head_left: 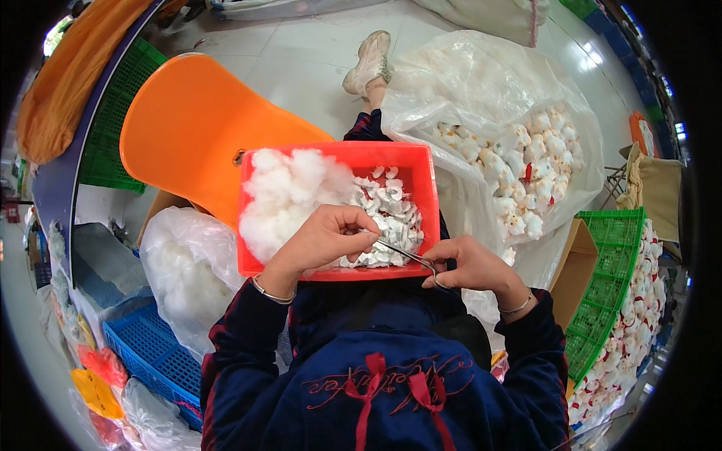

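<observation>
In my right hand (475, 264) is a slim metal hemostat (404, 252), its finger loops at my thumb and fingers. The tip points left to the closed fingertips of my left hand (325, 234). Whatever those fingertips pinch is too small and hidden to name. Both hands are over the near side of a red plastic bin (434, 199) on my lap. White fibre stuffing (289, 197) fills the bin's left part. Small white fabric pieces (392, 207) lie heaped in its right part.
An orange chair (188, 128) stands at the left. A large clear bag (481, 75) at the right holds many small white plush toys (526, 169). Beside me are a blue crate (154, 349), a stuffing bag (184, 270) and a green crate (605, 282) near more toys.
</observation>
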Available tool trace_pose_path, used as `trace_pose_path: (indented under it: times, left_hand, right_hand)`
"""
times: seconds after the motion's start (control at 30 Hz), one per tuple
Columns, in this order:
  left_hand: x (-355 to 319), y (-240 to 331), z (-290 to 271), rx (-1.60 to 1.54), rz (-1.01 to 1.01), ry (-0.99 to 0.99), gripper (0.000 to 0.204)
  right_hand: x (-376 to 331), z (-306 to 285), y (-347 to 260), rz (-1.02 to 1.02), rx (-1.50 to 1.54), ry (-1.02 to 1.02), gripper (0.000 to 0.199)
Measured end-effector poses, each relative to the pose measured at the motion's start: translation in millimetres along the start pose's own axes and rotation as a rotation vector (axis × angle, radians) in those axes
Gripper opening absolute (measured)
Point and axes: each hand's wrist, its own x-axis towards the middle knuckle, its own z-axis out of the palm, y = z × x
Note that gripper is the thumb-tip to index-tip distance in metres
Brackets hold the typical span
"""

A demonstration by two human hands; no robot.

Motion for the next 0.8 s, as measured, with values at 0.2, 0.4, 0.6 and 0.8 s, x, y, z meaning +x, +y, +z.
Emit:
trace_pose_path:
  times: [0.2,0.4,0.6,0.8]
  left_hand:
    - [-8,2,-4,0.035,0.016,-0.003,0.005]
    - [-12,-2,2,-0.052,0.058,-0.061,0.005]
    - [-7,-4,5,0.060,0.017,-0.086,0.004]
    - [-8,10,-3,0.243,0.128,-0.130,0.006]
  right_hand:
    - [-8,-7,-14,0.013,-0.070,-0.040,0.027]
    - [-9,-8,-16,0.003,-0.073,-0.079,0.028]
    - [-9,-6,-18,0.080,-0.027,-0.107,0.027]
    - [-17,-10,-20,0.153,0.111,-0.149,0.025]
